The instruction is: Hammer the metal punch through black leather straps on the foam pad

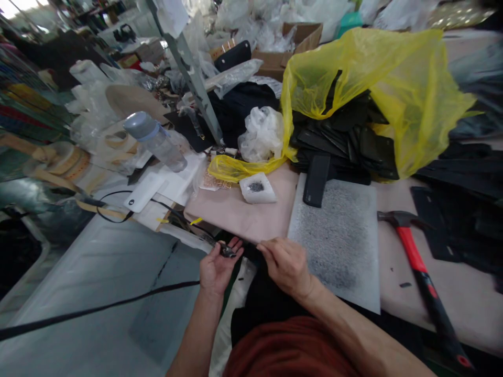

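Note:
My left hand (217, 267) is curled at the table's front edge, its fingers closed around a small dark metal piece (228, 251). Just to its right, my right hand (286, 264) has the fingers pinched together on a black strip (251, 250) that runs between the two hands. Both hands hover over dark fabric in my lap, right in front of a beige board (243, 209) and a grey speckled pad (338, 235).
A red-handled hammer (416, 262) lies right of the pad. A yellow plastic bag (377, 89) covers stacked black pieces (346, 141). A small white tray of dark bits (257, 188), a water bottle (155, 140), a white phone (143, 192), tape rolls and cardboard boxes crowd the back.

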